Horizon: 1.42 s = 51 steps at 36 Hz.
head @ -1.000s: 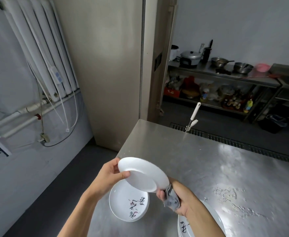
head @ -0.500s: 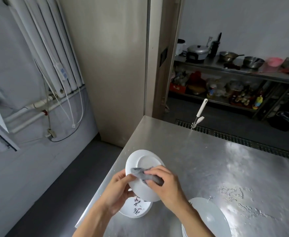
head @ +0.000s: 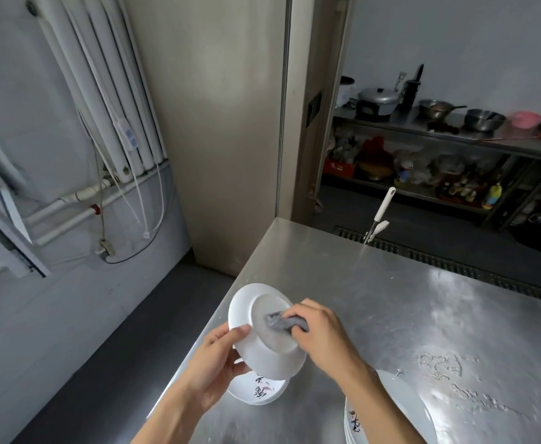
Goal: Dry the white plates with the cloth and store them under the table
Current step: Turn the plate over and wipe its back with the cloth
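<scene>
The left hand (head: 218,357) grips the upturned white plate (head: 262,328) by its rim above the steel table (head: 391,299); the right hand (head: 320,328) pinches the grey cloth (head: 282,322) against its underside.

White radiator (head: 102,91) on grey wall (head: 16,75), steel shelving (head: 448,136) beyond, dark floor (head: 109,357)

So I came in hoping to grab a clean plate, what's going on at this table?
A person is drying a white plate over the steel table. The left hand holds it by the rim, underside toward the camera, while the right hand presses a grey cloth against its base. A plate with painted marks lies on the table just below, and a stack of plates sits at the lower right. The space under the table is out of view.
</scene>
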Available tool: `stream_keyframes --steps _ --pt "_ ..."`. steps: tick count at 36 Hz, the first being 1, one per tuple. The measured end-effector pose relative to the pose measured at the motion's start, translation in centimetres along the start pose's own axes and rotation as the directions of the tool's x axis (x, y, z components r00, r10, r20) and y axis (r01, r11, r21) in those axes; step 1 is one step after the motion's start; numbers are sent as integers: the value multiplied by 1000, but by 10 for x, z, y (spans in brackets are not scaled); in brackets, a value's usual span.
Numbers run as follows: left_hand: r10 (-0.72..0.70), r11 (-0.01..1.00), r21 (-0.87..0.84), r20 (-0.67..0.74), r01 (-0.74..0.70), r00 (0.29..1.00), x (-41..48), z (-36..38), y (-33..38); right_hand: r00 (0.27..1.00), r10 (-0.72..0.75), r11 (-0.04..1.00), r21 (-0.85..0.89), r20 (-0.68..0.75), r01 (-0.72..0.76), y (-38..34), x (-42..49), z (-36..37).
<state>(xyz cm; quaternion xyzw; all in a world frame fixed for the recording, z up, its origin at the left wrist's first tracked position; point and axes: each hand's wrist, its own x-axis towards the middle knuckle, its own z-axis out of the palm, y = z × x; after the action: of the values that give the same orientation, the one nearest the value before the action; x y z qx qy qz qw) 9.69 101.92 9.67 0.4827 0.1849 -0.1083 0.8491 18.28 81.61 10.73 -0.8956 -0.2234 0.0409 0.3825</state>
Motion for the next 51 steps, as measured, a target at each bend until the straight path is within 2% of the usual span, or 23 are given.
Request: stream_keyframes --steps 2,4,7,9,10,12,15,17,21,23,25,26,29,30,34,37,39,40,42,44,47,51 --pt "-9 999 30 14 9 1000 -3 3 -4 997 9 998 -60 -82 -14 -4 5 5" --pt "-13 999 52 28 11 1000 -6 8 -6 990 -37 999 -18 -138 35 -13 6 10" --pt "10 999 41 -3 -10 1000 -8 8 -6 988 -154 982 109 -19 156 -22 1 9" --pt "21 1000 14 -18 -21 1000 -9 4 -5 985 -149 979 150 90 135 -18 -3 3" --pt "22 1000 0 -21 -22 1000 -10 2 -5 989 -113 985 141 92 100 -14 -4 0" --pt "24 999 -22 -36 -25 999 -11 -3 -5 1000 -5 993 118 -22 7 -3 -5 -2" --pt "31 998 -61 -34 -33 999 -13 -7 -7 957 162 984 108 -240 -140 4 -6 -3" --pt "40 995 -89 -34 -43 999 -12 -9 -7 938 190 980 115 -289 -163 2 -10 -1" --pt "86 982 -164 -68 -96 994 -10 -9 -8 985 23 968 250 -173 21 -10 -22 5" --pt "99 974 -197 -67 -111 993 -10 -7 -8 974 73 962 273 -213 -12 -9 -17 2" --pt "104 959 -256 -68 -118 992 -10 -4 -10 932 165 966 244 -323 -86 -6 -15 -2" --pt "106 949 -288 -79 -125 991 -10 -3 -10 926 156 970 228 -345 -78 -7 -16 -2" --pt "130 928 -336 -116 -162 985 -7 -4 -6 963 -44 975 198 -265 99 -15 -26 7" --pt "136 923 -345 -120 -170 983 -6 -3 -5 967 -70 972 200 -243 120 -17 -28 8" --pt "149 915 -356 -146 -192 978 -5 4 -1 925 88 966 259 -369 12 -9 -22 5" --pt "186 909 -353 -135 -223 973 -7 8 1 943 -2 958 270 -333 98 -18 -27 13" --pt "191 906 -359 -123 -223 974 -8 11 -4 955 120 889 457 -271 18 -19 -27 15" --pt "191 911 -352 -104 -216 976 -9 14 -8 951 227 800 597 -211 -59 -20 -26 15" --pt "201 928 -312 -40 -203 979 -12 20 -14 918 386 550 822 -92 -149 -22 -23 14" --pt "220 939 -270 0 -212 975 -13 21 -18 886 461 396 904 -42 -163 -22 -22 13" --pt "229 949 -225 15 -220 973 -18 17 -13 894 447 354 913 28 -206 -17 -22 2" --pt "159 973 -184 86 -141 983 -24 6 1 926 364 414 874 97 -254 -5 -19 -25"
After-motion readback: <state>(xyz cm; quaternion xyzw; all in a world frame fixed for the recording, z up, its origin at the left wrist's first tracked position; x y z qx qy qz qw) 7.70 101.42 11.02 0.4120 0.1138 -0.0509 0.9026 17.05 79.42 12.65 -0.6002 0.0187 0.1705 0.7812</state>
